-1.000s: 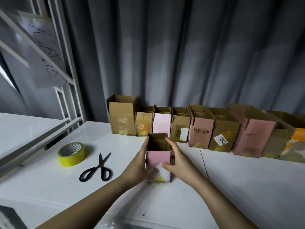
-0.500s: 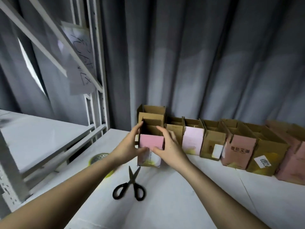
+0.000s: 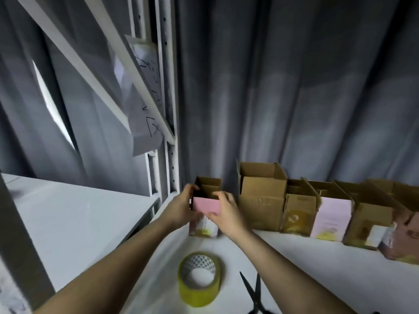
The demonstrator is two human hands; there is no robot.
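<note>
A small open cardboard box with a pink front flap [image 3: 205,205] stands on the white table [image 3: 306,264], at the left end of a row of open boxes. My left hand [image 3: 181,207] grips its left side, fingers curled over the top edge. My right hand [image 3: 226,211] holds its right side, thumb on the front and fingers on the rim. The box's lower front shows a pale label with yellow tape.
A larger brown box [image 3: 261,200] stands just right of it, then several more open boxes [image 3: 331,218] along the grey curtain. A yellow tape roll [image 3: 199,278] and black scissors [image 3: 256,295] lie nearer me. A white metal shelf frame [image 3: 163,109] rises at left.
Both hands carried the pink-flapped box from the table's middle leftward and back, to the left end of the row. The camera view swung left with it.
</note>
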